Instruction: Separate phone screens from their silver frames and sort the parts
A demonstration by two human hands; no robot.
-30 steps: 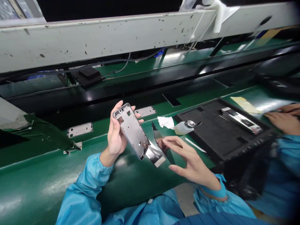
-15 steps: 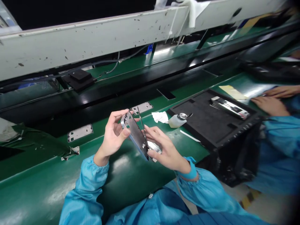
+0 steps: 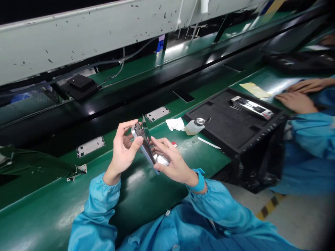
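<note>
My left hand is closed around the upper end of a phone housing, its thumb on the near edge. The housing is tilted in the air above the green bench, with a silvery-blue rim. A thin, dark, glossy panel, apparently a phone screen, stands at an angle to the housing along its far side. My right hand grips the lower end, thumb on the housing and fingers behind near the panel. Exactly what its fingertips touch is hidden. Behind the right hand shows a shiny silver-white object, partly covered.
Two pale phone frames and a dark flat phone screen lie farther back. To the right are crumpled tissue, a dispenser bottle, a white strip and a black tray bearing stacked phone parts. A co-worker's hands rest beyond.
The thin panel has turned from nearly edge-on to show more of its face. Both hands and the housing sit slightly farther left in view. A small red item now shows behind my right hand.
</note>
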